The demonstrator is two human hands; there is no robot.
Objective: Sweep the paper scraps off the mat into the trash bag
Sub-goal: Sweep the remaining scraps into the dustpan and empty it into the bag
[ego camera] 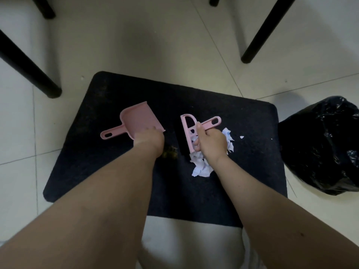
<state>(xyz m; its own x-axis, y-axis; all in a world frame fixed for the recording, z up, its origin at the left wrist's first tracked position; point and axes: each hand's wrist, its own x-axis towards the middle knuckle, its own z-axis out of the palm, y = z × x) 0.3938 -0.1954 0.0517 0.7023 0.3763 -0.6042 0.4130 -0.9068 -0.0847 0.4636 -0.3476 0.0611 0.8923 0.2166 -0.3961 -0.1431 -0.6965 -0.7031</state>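
Reaching over mat mid-frame: left hand gripping pink dustpan, right hand clamping brush over scraps; bag sitting right.

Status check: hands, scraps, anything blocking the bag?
Left hand on dustpan; right hand grips brush. Paper scraps on mat. Trash bag unobstructed.

Matt mat, glossy plastic trash bag
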